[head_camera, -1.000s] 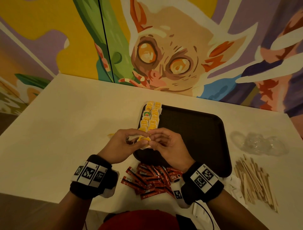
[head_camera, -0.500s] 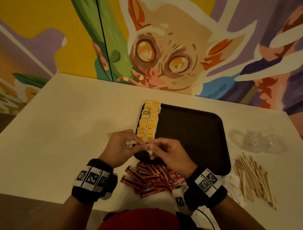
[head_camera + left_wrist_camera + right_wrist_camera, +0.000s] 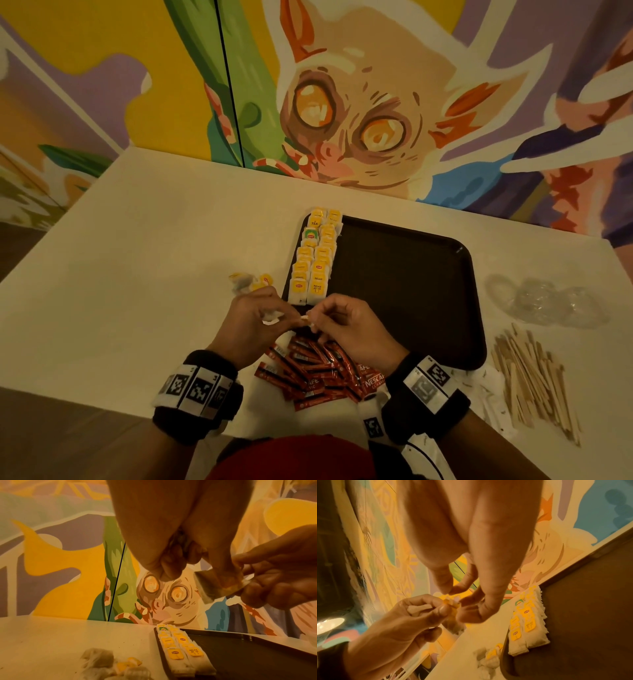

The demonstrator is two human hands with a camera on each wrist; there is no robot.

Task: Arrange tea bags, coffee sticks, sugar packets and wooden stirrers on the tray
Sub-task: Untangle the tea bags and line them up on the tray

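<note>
head: left hand and right hand have drawn slightly apart since a second ago, both pinching one tea bag just before tray near edge | left wrist: bag pinched by both hands, unplaced | right wrist: fingertips nip its yellow tag; likely untangling before placing.

a pale cream table stands pushed against a painted wall. the mural shows a wide-eyed, big-eared animal with orange eyes, set among yellow, purple, green and blue shapes. a thin dark vertical seam splits the wall panels left of the animal. the light is dim and warm, with soft shadows on the tabletop.
</note>
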